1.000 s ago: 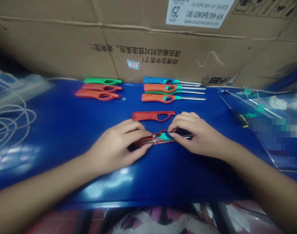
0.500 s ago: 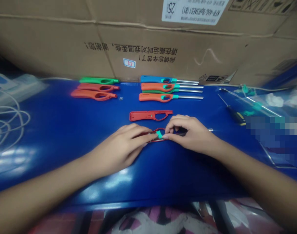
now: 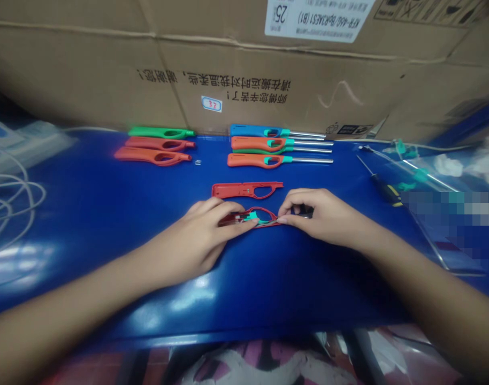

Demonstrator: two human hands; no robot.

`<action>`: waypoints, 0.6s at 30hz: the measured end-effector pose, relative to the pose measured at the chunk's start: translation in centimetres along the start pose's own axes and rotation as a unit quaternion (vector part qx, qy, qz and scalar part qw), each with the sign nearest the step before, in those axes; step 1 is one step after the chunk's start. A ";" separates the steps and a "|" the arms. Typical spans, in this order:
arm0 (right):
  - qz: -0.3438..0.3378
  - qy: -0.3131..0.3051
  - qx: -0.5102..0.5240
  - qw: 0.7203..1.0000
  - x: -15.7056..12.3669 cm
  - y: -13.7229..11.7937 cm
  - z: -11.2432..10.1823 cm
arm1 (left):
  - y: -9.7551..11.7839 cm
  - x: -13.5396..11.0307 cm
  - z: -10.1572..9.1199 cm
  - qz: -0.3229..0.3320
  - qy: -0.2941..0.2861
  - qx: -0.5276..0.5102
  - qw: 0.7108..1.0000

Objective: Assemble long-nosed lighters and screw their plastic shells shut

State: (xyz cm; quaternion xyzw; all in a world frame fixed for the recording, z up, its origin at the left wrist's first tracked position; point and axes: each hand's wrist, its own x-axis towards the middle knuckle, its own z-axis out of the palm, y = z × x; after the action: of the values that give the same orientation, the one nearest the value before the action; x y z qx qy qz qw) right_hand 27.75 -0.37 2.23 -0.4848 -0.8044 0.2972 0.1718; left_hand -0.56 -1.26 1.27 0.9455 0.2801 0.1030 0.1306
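An opened red lighter half shell [image 3: 264, 210] lies on the blue table, with a teal trigger [image 3: 251, 216] and thin inner parts in it. My left hand [image 3: 204, 230] is closed round its handle end, the thumb beside the trigger. At the narrow nose end, my right hand [image 3: 314, 216] pinches thumb and finger together. A dark piece [image 3: 307, 212] shows under the right fingers; what it belongs to is hidden. Just behind my hands rests the matching red half shell [image 3: 232, 190], its inside facing up.
Assembled lighters [image 3: 250, 160] lie at the back, with shell halves [image 3: 148, 155] and small screws [image 3: 198, 162] to their left. A screwdriver [image 3: 384, 188] and a plastic bag [image 3: 433, 166] are at right. White cable [image 3: 28, 206] coils at left. A cardboard box [image 3: 108, 69] stands behind.
My right hand's fingertips have moved from beside the trigger right to the shell's nose end. The trigger sits slightly further left. The metal tube end beyond my right hand no longer shows.
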 end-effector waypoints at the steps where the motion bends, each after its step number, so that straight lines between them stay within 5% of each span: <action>1: 0.010 0.002 0.007 1.000 0.0 0.0 0.1 | 0.0 0.0 0.0 -0.001 -0.002 0.002 1.000; 9: -0.050 0.050 0.002 0.998 0.0 -0.2 1.1 | -0.2 0.1 -0.2 0.010 -0.009 0.016 1.000; 18: -0.005 0.050 0.007 0.999 0.2 -0.5 1.3 | -0.2 -0.1 -0.2 0.014 -0.012 0.027 0.999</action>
State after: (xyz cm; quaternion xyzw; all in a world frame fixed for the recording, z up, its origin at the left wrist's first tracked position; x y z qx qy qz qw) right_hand 26.59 -0.80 1.59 -0.4936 -0.7951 0.2774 0.2173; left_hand -0.80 -1.13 1.41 0.9537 0.2680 0.0856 0.1065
